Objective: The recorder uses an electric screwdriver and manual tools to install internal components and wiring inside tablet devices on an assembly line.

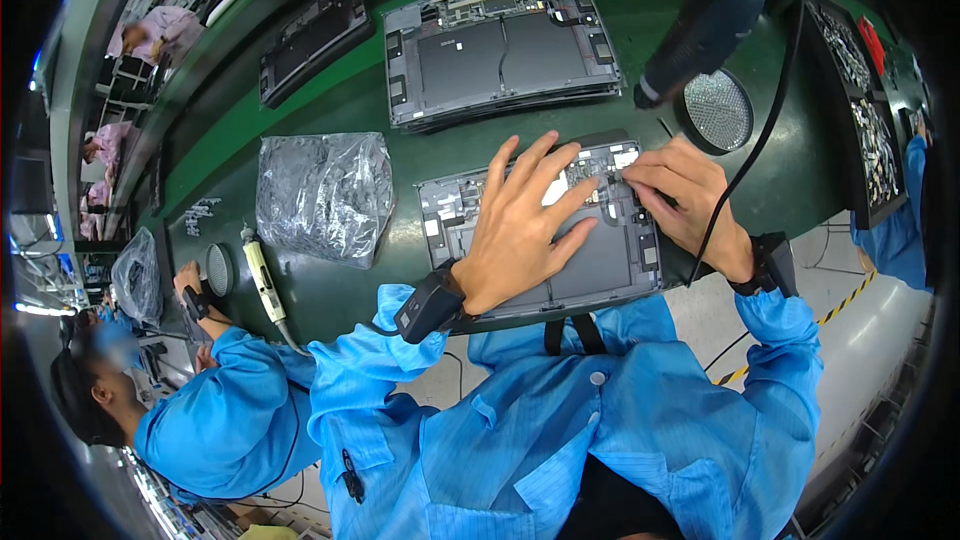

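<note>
An opened laptop base (612,258) lies on the green workbench right in front of me, its circuit board showing along the far side. My left hand (525,220) rests palm down across it with the fingers spread over the board. At the board's right end, my right hand (690,195) is closed in a pinch, fingertips at the far right corner of the base. Whatever the pinch holds is too small or too hidden to make out. Just beyond stands a stack of similar laptop bases (455,60).
A clear plastic bag (325,198) and a cream electric screwdriver (262,275) lie left. A dark tool (712,15) and black cable (782,105) hang at right, near a round dish (718,112). Parts trays (872,130) stand far right. A co-worker (225,415) sits left.
</note>
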Motion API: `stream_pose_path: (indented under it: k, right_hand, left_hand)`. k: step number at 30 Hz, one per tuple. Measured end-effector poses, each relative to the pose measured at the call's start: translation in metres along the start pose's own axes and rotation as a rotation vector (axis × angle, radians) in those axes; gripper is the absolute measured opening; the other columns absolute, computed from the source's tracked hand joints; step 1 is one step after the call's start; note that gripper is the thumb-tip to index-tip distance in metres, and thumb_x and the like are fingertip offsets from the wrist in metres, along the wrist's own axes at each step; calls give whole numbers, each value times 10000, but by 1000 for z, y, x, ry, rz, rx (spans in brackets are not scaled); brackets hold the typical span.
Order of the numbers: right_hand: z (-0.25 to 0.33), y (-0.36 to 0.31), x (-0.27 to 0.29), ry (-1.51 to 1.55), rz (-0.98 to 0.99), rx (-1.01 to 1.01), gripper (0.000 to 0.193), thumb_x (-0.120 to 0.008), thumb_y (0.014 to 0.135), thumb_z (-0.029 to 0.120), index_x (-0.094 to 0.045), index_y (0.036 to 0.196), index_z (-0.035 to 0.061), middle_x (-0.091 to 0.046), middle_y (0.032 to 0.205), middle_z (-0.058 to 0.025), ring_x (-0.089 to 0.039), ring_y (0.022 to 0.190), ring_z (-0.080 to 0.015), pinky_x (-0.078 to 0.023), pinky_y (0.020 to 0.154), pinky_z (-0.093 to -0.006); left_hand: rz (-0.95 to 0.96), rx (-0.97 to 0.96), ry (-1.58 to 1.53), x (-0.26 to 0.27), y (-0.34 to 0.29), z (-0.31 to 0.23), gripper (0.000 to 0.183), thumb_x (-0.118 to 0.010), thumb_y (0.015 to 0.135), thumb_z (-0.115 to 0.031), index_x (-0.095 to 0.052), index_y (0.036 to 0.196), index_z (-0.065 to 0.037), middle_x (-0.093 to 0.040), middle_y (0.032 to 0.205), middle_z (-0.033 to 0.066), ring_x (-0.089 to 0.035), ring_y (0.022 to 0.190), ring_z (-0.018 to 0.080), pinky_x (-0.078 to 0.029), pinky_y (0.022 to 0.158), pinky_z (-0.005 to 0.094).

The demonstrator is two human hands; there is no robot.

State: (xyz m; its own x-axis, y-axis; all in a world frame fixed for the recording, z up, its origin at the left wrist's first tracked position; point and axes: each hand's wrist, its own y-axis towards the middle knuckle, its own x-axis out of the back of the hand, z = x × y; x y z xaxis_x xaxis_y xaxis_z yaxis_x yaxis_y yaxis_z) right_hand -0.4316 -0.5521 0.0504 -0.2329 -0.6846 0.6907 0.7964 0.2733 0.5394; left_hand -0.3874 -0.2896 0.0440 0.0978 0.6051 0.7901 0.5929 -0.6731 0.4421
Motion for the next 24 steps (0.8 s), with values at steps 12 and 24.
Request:
stream_pose_path:
  k: [12,24]
  right_hand:
    - [21,15,-8,28,-40,26,274,-819,802,-96,-774,1049,12,-739,986,-129,-708,893,-320,-570,747,-403]
    - [1,6,-3,119,49,-12,265,-848,756,-67,-792,1005,0,-782,997,-105,-720,895,-299,-565,799,-394]
  left_hand:
    - [-221,-18,-83,-6,22,-2,255,-872,809,-61,-796,1052,-81,-756,982,22,-715,1000,228,-435,847,428]
    - [-166,-96,44,-3,1,1,363,-922,799,-186,-814,1135,-103,-734,1307,104,-676,1284,316,-488,989,500]
